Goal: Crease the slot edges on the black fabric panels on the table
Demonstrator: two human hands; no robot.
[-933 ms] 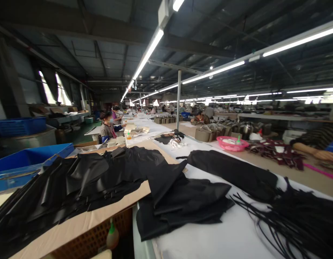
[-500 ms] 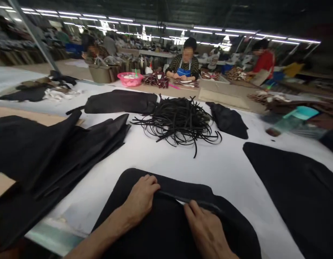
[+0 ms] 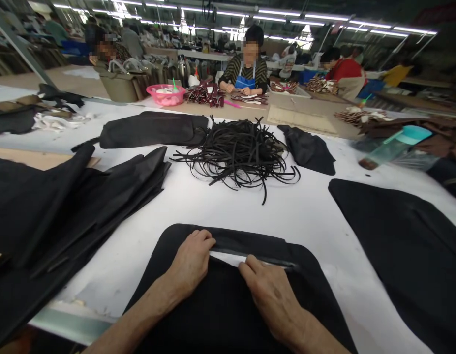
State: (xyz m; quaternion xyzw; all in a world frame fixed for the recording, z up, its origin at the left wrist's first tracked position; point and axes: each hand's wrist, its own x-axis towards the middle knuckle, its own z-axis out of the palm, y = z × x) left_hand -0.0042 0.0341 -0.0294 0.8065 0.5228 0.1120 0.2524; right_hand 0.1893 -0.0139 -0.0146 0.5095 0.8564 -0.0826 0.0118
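panel: black panel (image 3: 222, 314) lies flat on the white table (image 3: 316, 216) at the near edge, under both hands
left hand: left hand (image 3: 193, 263) on the panel's far edge, fingers (image 3: 203, 241) curled over the edge and holding it
right hand: right hand (image 3: 274, 295) just beside it, fingers (image 3: 248, 268) laid out flat and close together, pressing down, gripping nothing visible
edge: a narrow black strip (image 3: 272, 260) runs along the far edge; a sliver of white shows between strip and panel, between the two hands
axis: strip and gap run left-right, dipping slightly to the right; the panel's rounded far edge points away from the person toward the strap pile (image 3: 242, 152); its near end is cut off, so full length cannot be told
risk: the strip likely drifts off the edge or puckers if one hand drags harder than the other; the gap could widen
around: black pieces (image 3: 65, 206) to the left, another black sheet (image 3: 397, 236) to the right, both well apart
far side: co-worker (image 3: 246, 73) seated across, pink basin (image 3: 166, 94) nearby
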